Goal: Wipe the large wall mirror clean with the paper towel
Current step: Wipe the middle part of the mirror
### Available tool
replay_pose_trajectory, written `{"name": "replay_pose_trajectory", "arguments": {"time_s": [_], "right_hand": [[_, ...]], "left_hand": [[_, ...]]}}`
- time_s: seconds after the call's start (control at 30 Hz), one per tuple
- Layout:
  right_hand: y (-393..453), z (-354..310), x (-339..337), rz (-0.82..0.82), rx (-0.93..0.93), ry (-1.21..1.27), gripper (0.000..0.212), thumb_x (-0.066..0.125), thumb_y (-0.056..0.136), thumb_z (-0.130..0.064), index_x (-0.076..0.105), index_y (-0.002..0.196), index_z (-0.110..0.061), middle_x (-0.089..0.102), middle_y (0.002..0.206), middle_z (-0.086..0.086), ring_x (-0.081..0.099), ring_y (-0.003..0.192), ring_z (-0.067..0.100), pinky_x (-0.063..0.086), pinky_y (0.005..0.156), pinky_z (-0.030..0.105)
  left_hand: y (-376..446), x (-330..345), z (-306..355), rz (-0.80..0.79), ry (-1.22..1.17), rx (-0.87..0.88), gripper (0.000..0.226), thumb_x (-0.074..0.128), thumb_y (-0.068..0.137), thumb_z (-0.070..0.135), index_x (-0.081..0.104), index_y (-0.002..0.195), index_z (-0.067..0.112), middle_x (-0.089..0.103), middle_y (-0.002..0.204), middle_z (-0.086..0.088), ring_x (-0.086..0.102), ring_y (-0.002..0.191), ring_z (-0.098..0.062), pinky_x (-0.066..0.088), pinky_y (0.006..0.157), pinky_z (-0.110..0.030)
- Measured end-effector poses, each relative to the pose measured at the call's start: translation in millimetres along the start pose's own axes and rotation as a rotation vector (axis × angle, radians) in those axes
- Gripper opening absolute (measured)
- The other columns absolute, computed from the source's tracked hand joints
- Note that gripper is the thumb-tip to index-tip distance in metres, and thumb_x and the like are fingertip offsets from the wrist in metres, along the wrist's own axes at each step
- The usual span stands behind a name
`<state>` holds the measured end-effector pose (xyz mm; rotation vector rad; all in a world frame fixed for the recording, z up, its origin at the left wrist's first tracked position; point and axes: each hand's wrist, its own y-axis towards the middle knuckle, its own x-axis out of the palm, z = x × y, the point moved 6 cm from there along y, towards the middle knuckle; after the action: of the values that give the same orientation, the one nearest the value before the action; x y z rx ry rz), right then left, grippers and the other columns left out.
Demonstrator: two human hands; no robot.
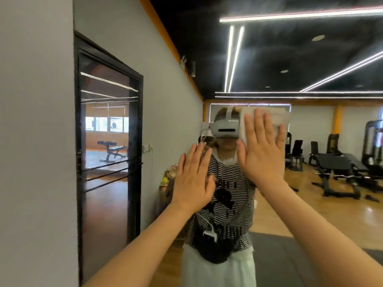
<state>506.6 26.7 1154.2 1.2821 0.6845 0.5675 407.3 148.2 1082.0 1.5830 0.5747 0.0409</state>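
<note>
The right hand (262, 150) presses a folded white paper towel (277, 119) flat against the large wall mirror (310, 183) with straight, spread fingers, well in from the mirror's left edge. The left hand (191, 179) lies open-palmed on the glass just beside and lower. The mirror reflects a wooden gym floor (323, 214), black weight benches (339, 168), strip ceiling lights (234, 56) and a black-framed glass door (107, 141) in the grey wall (35, 141).

Bright ceiling light strips (234, 56) glare; edges bend; slight softness throughout.
</note>
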Motion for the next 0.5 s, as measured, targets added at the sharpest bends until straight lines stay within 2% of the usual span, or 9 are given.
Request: {"name": "replay_pose_trajectory", "arguments": {"time_s": [0.07, 0.13, 0.23, 0.3, 0.4, 0.5], "right_hand": [[0.5, -1.5, -1.5, 0.004, 0.011, -0.019, 0.062, 0.022, 0.1, -0.04, 0.017, 0.153, -0.009, 0.015, 0.16, 0.013, 0.008, 0.148, 0.026, -0.001, 0.119, 0.045], [-0.6, -3.6, -1.6, -0.002, 0.028, -0.047, 0.062, 0.022, 0.1, -0.04, 0.018, 0.153, -0.01, 0.013, 0.16, 0.012, 0.006, 0.148, 0.024, -0.001, 0.119, 0.044], [-0.1, -5.1, -3.4, -0.018, 0.058, -0.092, 0.061, 0.023, 0.1, -0.039, 0.018, 0.153, -0.01, 0.013, 0.16, 0.011, 0.0, 0.147, 0.018, -0.008, 0.119, 0.037], [-0.4, -7.4, -2.2, -0.044, 0.076, -0.095, 0.061, 0.024, 0.1, -0.038, 0.016, 0.153, -0.011, 0.013, 0.16, 0.013, -0.001, 0.147, 0.018, -0.008, 0.119, 0.037], [-0.7, -12.5, 1.3, -0.043, 0.191, -0.099, 0.06, 0.018, 0.1, -0.04, 0.005, 0.154, -0.015, 0.01, 0.162, 0.012, 0.002, 0.149, 0.024, -0.001, 0.12, 0.044], [2.5, -33.6, 4.1, -0.024, 0.313, -0.094, 0.061, 0.013, 0.1, -0.041, 0.005, 0.153, -0.014, 0.01, 0.162, 0.013, 0.006, 0.149, 0.028, 0.003, 0.12, 0.05]], "left_hand": [[-4.2, -12.2, -31.5, 0.014, 0.022, 0.016, 0.068, 0.039, 0.086, 0.034, 0.026, 0.149, 0.011, 0.022, 0.156, -0.011, 0.014, 0.145, -0.026, -0.004, 0.121, -0.04], [-8.6, -22.4, -79.2, 0.036, 0.049, -0.041, 0.068, 0.037, 0.086, 0.034, 0.025, 0.149, 0.011, 0.021, 0.155, -0.012, 0.014, 0.144, -0.027, -0.01, 0.119, -0.035], [-8.3, -30.2, -140.6, 0.044, 0.084, -0.055, 0.065, 0.034, 0.087, 0.033, 0.025, 0.148, 0.011, 0.026, 0.154, -0.016, 0.018, 0.142, -0.031, -0.008, 0.118, -0.037], [-9.8, -26.9, -156.3, 0.037, 0.098, 0.003, 0.064, 0.033, 0.088, 0.032, 0.026, 0.147, 0.01, 0.03, 0.154, -0.017, 0.019, 0.143, -0.031, -0.007, 0.118, -0.041], [-12.4, -23.1, -157.4, 0.049, 0.071, 0.047, 0.064, 0.033, 0.088, 0.031, 0.028, 0.148, 0.009, 0.029, 0.155, -0.016, 0.018, 0.144, -0.031, -0.003, 0.117, -0.044], [-14.0, -22.2, -158.2, 0.067, 0.068, 0.055, 0.065, 0.034, 0.087, 0.031, 0.026, 0.148, 0.01, 0.026, 0.156, -0.014, 0.016, 0.145, -0.029, -0.002, 0.116, -0.047]]}}
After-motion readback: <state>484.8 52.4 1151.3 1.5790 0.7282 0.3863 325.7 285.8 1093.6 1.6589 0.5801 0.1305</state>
